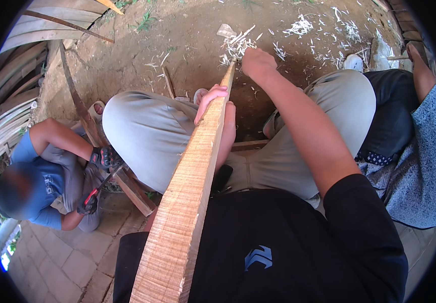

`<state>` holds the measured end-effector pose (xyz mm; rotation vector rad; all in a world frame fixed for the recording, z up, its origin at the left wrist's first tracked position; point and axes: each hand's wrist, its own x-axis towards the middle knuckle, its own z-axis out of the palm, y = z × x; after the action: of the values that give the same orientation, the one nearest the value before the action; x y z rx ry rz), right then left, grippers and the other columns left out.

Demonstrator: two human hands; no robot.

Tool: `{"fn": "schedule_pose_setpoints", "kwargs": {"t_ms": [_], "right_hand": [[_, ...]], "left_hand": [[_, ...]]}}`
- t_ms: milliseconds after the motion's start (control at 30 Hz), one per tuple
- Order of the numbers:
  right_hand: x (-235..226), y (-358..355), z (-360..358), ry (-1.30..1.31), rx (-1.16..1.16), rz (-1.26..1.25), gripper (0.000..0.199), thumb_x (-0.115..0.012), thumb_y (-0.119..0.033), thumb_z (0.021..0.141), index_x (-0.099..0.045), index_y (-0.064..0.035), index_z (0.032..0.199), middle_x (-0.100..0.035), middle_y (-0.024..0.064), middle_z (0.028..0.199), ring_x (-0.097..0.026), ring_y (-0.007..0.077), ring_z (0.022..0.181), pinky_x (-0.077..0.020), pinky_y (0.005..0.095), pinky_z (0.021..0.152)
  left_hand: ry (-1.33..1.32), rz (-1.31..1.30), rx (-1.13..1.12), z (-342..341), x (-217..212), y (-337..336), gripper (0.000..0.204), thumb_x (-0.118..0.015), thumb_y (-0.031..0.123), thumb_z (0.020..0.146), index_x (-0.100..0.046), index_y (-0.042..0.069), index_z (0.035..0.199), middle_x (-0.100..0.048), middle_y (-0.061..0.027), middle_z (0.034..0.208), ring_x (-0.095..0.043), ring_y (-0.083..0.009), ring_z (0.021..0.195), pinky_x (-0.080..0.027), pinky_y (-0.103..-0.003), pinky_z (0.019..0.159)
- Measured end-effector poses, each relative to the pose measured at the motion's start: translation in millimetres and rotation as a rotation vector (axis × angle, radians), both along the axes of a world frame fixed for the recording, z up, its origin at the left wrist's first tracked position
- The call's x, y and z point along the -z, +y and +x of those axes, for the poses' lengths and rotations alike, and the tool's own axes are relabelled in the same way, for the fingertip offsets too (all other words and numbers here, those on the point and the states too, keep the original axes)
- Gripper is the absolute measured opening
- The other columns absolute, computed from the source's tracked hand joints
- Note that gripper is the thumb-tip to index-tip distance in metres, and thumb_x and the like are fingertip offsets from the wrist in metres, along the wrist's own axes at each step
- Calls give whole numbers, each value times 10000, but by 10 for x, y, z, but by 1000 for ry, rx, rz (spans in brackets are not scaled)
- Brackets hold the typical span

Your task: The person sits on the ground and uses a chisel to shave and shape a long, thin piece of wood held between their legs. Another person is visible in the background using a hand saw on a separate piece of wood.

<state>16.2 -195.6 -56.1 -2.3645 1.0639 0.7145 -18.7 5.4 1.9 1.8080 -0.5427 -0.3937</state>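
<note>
Left hand (212, 101) wrapped around plank (187, 202), fingers curled over its edge, halfway along. Right hand (256, 61) fisted at the far tip; contents hidden. Plank running lap to dirt (177, 40).

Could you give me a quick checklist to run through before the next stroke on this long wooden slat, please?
1. Left hand holds the long wooden slat partway along: ok.
2. Right hand closed at the slat's far tip: ok; what its grip holds: cannot tell.
3. Slat runs between the knees, near end at the body: ok.
4. Left fingers wrap over the slat's edge, in line with the right hand: not ok.
5. Co-worker's gloved hands stay left, apart from the slat: ok.
6. Ground beyond the tip bears only shavings: ok.
</note>
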Motion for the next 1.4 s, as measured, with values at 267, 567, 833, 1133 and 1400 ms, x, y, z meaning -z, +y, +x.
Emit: {"fn": "schedule_pose_setpoints", "kwargs": {"t_ms": [267,567,833,1133,1400], "right_hand": [[251,108,-40,-37,-28,-18,273,-527,-128,957,-724,-87,1140,-705,117,1192,-676,297,1123,-571,404,896],[883,8,-147,-60,151,54,306,-503,-136,930,-704,-22,1131,-666,213,1226,-651,364,1142,-533,447,949],[402,-167,46,74,-7,104,345,-560,-130,888,-685,-57,1201,-652,170,1282,-633,336,1186,-526,432,968],[85,-294,181,131,-105,136,350,-572,-119,865,-692,-47,1186,-667,159,1258,-652,315,1160,-536,436,942],[-246,-207,223,175,-190,65,356,-617,-143,849,-700,-58,1185,-700,112,1210,-674,296,1125,-551,411,897]], "left_hand": [[24,32,-28,11,-23,-7,258,-555,-18,900,-541,97,1130,-571,-82,1283,-546,-184,1173,-412,-291,993],[54,-76,-31,-13,-34,-19,283,-570,-75,856,-584,61,1104,-625,-98,1212,-538,-232,1292,-389,-344,1089],[-130,-120,-102,51,79,-54,320,-593,-158,776,-603,44,1024,-660,-100,1077,-582,-152,947,-443,-249,881],[-65,-129,-124,47,-12,-60,311,-595,-152,782,-602,41,1026,-664,-108,1076,-606,-170,970,-451,-266,891],[22,-109,-135,55,-135,-79,309,-598,-151,784,-607,43,1024,-669,-104,1078,-623,-183,1021,-451,-284,934]]}}
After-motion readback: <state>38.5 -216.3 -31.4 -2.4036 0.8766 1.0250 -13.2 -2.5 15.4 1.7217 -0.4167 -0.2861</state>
